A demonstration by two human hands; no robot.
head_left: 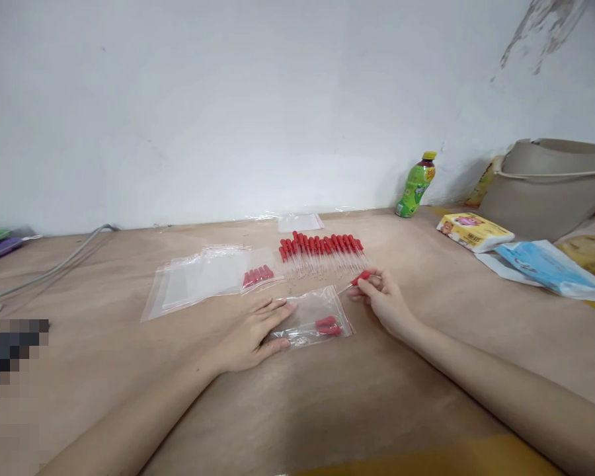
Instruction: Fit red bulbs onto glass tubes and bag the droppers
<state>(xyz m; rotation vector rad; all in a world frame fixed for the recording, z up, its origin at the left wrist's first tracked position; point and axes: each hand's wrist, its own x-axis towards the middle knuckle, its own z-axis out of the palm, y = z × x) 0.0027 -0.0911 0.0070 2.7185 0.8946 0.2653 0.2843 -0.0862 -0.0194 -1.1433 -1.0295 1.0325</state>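
Note:
My left hand [258, 334] lies with its fingers apart on the left part of a clear zip bag [310, 307]. Inside that bag, two red-bulbed droppers [327, 325] lie near its right end. To the right of the bag, my right hand [381, 297] pinches a red-bulbed dropper [360, 278], whose thin clear tip points left toward the bag's edge. Behind both hands sits a row of several red-bulbed droppers [322, 246], tips toward me. Flat clear bags [193, 281] are spread at the left, and a bag holding several red bulbs [258, 275] lies beside them.
Another flat bag [300, 223] is near the wall. At the right stand a green bottle [415, 186] and a grey bin [555, 188], with a yellow tissue pack [475, 231] and a blue pack [550, 264]. A grey cable [54, 270] runs across the left.

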